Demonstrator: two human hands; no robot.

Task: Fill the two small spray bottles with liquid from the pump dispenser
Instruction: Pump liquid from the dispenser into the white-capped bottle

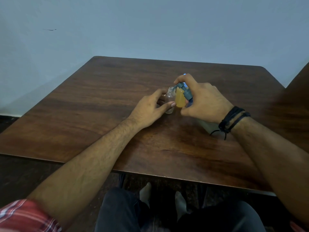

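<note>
A small clear spray bottle point(170, 99) without its cap stands upright on the wooden table point(100, 101). My left hand point(150, 109) holds it between thumb and fingers. Right beside it is the pump dispenser point(180, 99), a yellow-orange bottle with a grey-blue pump head, tilted toward the small bottle. Its spout reaches over the small bottle's open neck. My right hand point(204, 102) grips the dispenser, with a finger on top of the pump head. A pale, blurred object point(209, 126) lies under my right wrist; I cannot tell what it is.
The table backs onto a pale blue wall point(150, 27). A second wooden surface point(297, 101) adjoins at the right. Black cords wrap my right wrist point(234, 120). My knees and feet show below the near table edge.
</note>
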